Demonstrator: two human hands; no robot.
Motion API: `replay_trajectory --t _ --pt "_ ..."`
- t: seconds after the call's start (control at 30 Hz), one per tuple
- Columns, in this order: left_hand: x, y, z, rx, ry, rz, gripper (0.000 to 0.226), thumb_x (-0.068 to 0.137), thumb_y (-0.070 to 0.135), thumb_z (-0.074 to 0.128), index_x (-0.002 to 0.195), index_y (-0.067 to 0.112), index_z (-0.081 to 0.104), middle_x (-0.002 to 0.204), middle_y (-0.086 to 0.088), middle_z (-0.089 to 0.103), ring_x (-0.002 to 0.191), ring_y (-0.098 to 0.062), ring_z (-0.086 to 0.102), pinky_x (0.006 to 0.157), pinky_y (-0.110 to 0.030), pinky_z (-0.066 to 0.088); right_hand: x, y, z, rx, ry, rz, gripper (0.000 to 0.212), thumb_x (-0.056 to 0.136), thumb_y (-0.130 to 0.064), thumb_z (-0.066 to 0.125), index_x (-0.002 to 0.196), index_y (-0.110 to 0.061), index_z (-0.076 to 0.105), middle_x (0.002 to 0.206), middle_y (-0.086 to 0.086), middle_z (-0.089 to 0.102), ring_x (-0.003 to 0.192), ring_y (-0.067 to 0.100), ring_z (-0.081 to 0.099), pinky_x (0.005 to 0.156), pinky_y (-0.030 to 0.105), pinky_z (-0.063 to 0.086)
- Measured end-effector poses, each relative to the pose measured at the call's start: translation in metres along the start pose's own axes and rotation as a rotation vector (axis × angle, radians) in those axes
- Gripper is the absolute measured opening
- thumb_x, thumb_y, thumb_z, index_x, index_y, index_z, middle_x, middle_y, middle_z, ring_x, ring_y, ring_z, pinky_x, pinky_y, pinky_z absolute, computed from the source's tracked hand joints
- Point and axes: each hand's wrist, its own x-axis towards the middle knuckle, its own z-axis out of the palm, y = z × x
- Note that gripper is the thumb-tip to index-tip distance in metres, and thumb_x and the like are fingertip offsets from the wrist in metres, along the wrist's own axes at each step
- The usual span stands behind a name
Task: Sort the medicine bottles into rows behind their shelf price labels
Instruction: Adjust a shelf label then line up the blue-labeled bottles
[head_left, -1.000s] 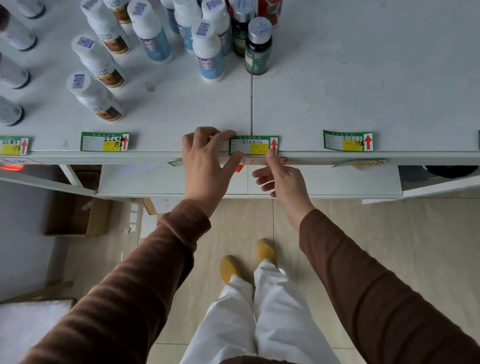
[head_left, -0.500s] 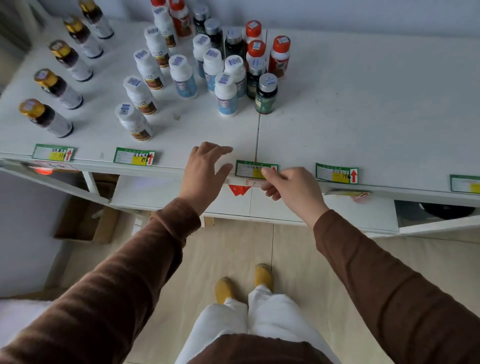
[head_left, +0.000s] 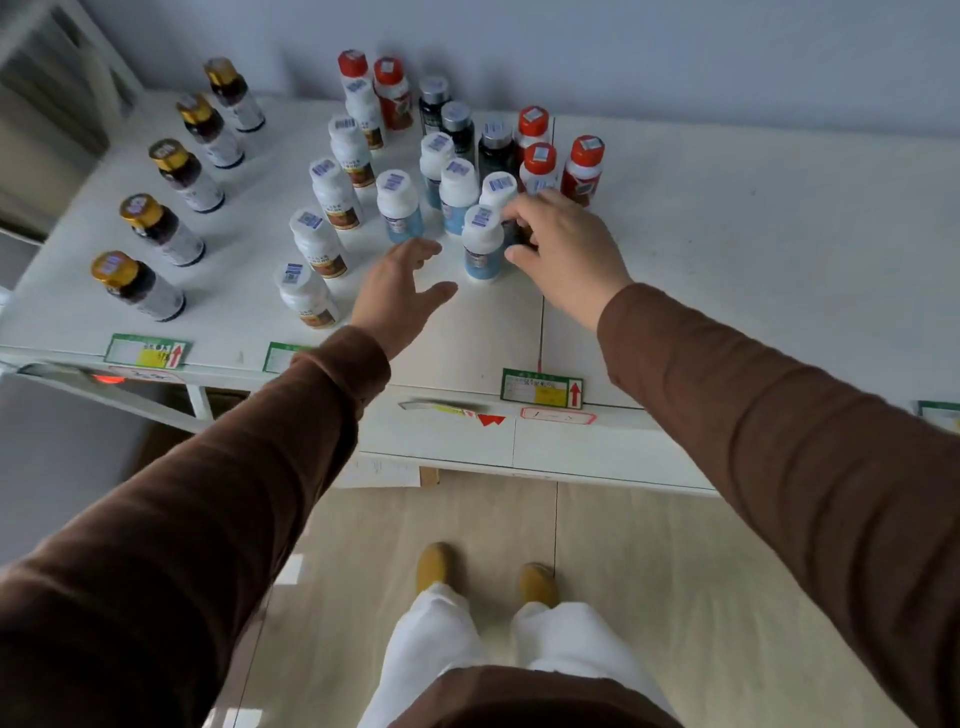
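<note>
Medicine bottles stand on a white shelf (head_left: 727, 249). Gold-capped dark bottles (head_left: 136, 285) form a row at the left. White bottles with brown labels (head_left: 306, 293) form a second row. White bottles with blue labels (head_left: 482, 241), dark bottles (head_left: 457, 127) and red-capped bottles (head_left: 584, 166) crowd the middle. My right hand (head_left: 563, 254) curls round a dark bottle (head_left: 515, 235) that is mostly hidden behind the nearest blue-label bottle. My left hand (head_left: 400, 291) hovers over the shelf with fingers spread, just left of that blue-label bottle. Green price labels (head_left: 540, 387) line the front edge.
The right half of the shelf holds no bottles. Another price label (head_left: 145, 352) sits at the front left, one is partly under my left sleeve, and one (head_left: 940, 414) shows at the far right. A lower shelf (head_left: 571, 447) juts out below. A wall stands behind the bottles.
Both hands left the price label at the front edge and moved forward to the bottles. My right hand closed on a dark bottle; my left hand opened above the shelf. The view tilted up.
</note>
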Motion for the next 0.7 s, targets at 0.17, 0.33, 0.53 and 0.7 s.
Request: replay_trajectory --t 0.17,0.33,0.53,0.7 --pt "0.036 -0.011 -0.004 -0.007 -0.088 0.061 0.048 0.085 0.029 0.074 0.128 0.015 0.057 0.127 -0.003 0.062 0.116 -0.019 0.058 0.098 -0.037 0.049 0.032 -0.015 0.006 -0.135 -0.075 -0.028 0.044 0.091 -0.018 0.062 0.134 -0.015 0.051 0.13 0.01 0.051 0.114 0.03 0.053 0.089 0.039 0.046" --pt "0.058 -0.02 0.005 -0.021 -0.229 0.121 0.054 0.085 0.024 0.075 0.133 0.012 0.056 0.128 -0.006 0.061 0.117 -0.021 0.057 0.101 -0.036 0.046 0.046 -0.026 0.018 -0.169 -0.149 0.023 0.046 0.091 -0.017 0.06 0.136 -0.018 0.05 0.133 0.008 0.046 0.116 0.029 0.051 0.084 0.038 0.047" --pt "0.07 -0.022 0.022 -0.093 -0.303 0.129 0.043 0.079 0.02 0.078 0.117 0.009 0.062 0.113 -0.007 0.066 0.101 -0.026 0.061 0.092 -0.04 0.049 0.052 -0.028 0.026 -0.204 -0.14 0.054 0.043 0.087 -0.021 0.064 0.129 -0.017 0.055 0.126 0.008 0.046 0.107 0.027 0.053 0.073 0.031 0.036" --pt "0.07 -0.017 0.024 -0.209 -0.278 0.122 0.037 0.077 0.023 0.08 0.106 0.009 0.061 0.1 -0.005 0.066 0.09 -0.02 0.06 0.082 -0.036 0.048 0.051 -0.033 0.026 -0.225 -0.174 0.044 0.038 0.089 -0.018 0.063 0.125 -0.015 0.051 0.124 0.013 0.048 0.106 0.03 0.052 0.082 0.038 0.044"
